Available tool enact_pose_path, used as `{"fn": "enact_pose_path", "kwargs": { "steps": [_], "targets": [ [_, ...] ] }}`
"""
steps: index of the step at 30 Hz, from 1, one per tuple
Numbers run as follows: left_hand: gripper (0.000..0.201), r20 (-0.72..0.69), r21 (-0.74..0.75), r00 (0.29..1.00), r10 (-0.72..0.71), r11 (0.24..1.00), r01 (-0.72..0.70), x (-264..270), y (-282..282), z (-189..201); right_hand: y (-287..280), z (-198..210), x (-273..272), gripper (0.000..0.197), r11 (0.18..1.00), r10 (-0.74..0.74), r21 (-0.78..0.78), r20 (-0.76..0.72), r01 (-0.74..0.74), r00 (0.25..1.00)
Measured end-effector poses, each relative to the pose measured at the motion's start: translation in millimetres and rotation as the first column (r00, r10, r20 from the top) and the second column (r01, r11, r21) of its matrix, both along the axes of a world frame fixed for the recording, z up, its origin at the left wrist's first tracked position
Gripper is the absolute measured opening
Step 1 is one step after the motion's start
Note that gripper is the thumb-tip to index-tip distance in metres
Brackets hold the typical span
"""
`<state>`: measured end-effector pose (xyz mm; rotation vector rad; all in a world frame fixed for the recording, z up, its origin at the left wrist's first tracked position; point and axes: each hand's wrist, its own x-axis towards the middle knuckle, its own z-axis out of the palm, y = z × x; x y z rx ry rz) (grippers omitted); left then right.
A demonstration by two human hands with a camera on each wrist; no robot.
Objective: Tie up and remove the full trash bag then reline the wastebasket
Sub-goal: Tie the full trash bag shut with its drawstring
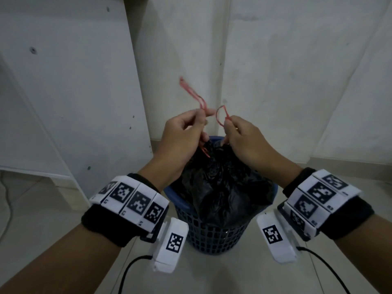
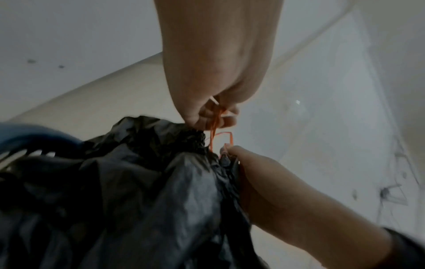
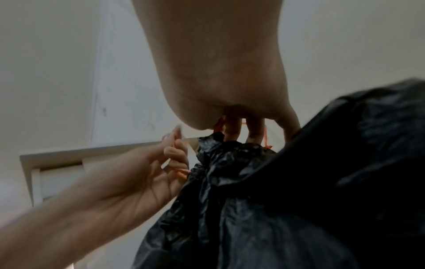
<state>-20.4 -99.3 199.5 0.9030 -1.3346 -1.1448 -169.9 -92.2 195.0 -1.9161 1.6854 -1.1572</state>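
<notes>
L fingers (image 1: 198,115) pinch one red drawstring strand (image 1: 192,92), its free end sticking up and away toward the wall. R fingers (image 1: 230,122) pinch the other drawstring loop (image 1: 220,115), which curves between the two hands. Both grips are narrow, tip-to-tip, prob. because the cord is thin and needs steering to cross or thread for a knot. Left hand (image 1: 182,132) and right hand (image 1: 244,136) sit close together, just above the gathered neck of the black trash bag (image 1: 222,183); keeping the hands close leaves slack in the cord while the neck stays bunched. In the wrist views the cords run down from the fingers into the puckered plastic at the bag mouth.

Bag is in the blue wastebasket (image 1: 212,234), w/ its top pulled up above the rim, not lifted out. Basket stands on the tiled floor (image 1: 63,209) near a wall corner, a white cabinet (image 1: 63,81) to the left.

Judging by this: tying step under way, knot not yet closed; removal and relining remain.
</notes>
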Motion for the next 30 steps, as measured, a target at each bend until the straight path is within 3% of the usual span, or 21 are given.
{"fn": "enact_pose_path", "kwargs": {
  "steps": [2, 6, 9, 12, 18, 20, 22, 27, 30],
  "targets": [
    [0.021, 0.077, 0.001, 0.997, -0.008, 1.0, 0.008, 0.0, 0.1, -1.2, -1.2, -5.2, -1.4, 0.024, 0.997, 0.029, -0.061, -0.194, -0.042, 0.981],
    [0.028, -0.061, 0.234, 0.998, 0.011, 0.972, 0.004, -2.1, -1.5, -3.3, -4.3, -11.9, -4.5, 0.016, 0.993, -0.018, -0.113, -0.472, -0.041, 0.882],
    [0.016, -0.173, 0.421, 0.981, -0.087, 0.894, 0.154, -0.5, -0.6, -2.8, -3.9, -13.5, -5.3, 0.015, 0.991, -0.014, -0.119, -0.536, -0.059, 0.844],
    [0.014, -0.217, 0.489, 0.967, -0.132, 0.843, 0.224, 2.4, -2.0, -4.1, -2.2, -12.2, -6.0, 0.026, 0.992, -0.01, -0.109, -0.582, -0.066, 0.813],
    [0.017, -0.2, 0.47, 0.973, -0.111, 0.861, 0.195, 3.4, -3.1, -6.1, 4.3, -8.7, -3.4, 0.027, 0.996, 0.004, -0.062, -0.702, -0.066, 0.713],
    [0.014, -0.164, 0.439, 0.981, -0.104, 0.883, 0.167, 3.8, -4.0, -7.9, 3.8, -8.1, -3.2, 0.026, 0.997, 0.033, -0.026, -0.7, -0.071, 0.713],
    [0.015, -0.107, 0.368, 0.992, -0.068, 0.924, 0.103, 5.0, -5.7, -11.4, 3.2, -7.0, -2.7, 0.034, 0.998, 0.061, 0.013, -0.642, -0.068, 0.764],
    [0.021, 0.045, 0.166, 0.999, 0.006, 0.986, -0.014, 9.2, -10.0, -14.9, 5.4, -4.4, 0.8, 0.04, 0.999, 0.021, -0.029, -0.307, -0.032, 0.951],
    [0.023, 0.069, 0.11, 0.998, -0.014, 0.994, 0.006, 11.1, -10.7, -12.4, 5.6, -3.4, 1.3, 0.038, 0.995, 0.065, -0.06, -0.278, -0.085, 0.958]
  ]
}}
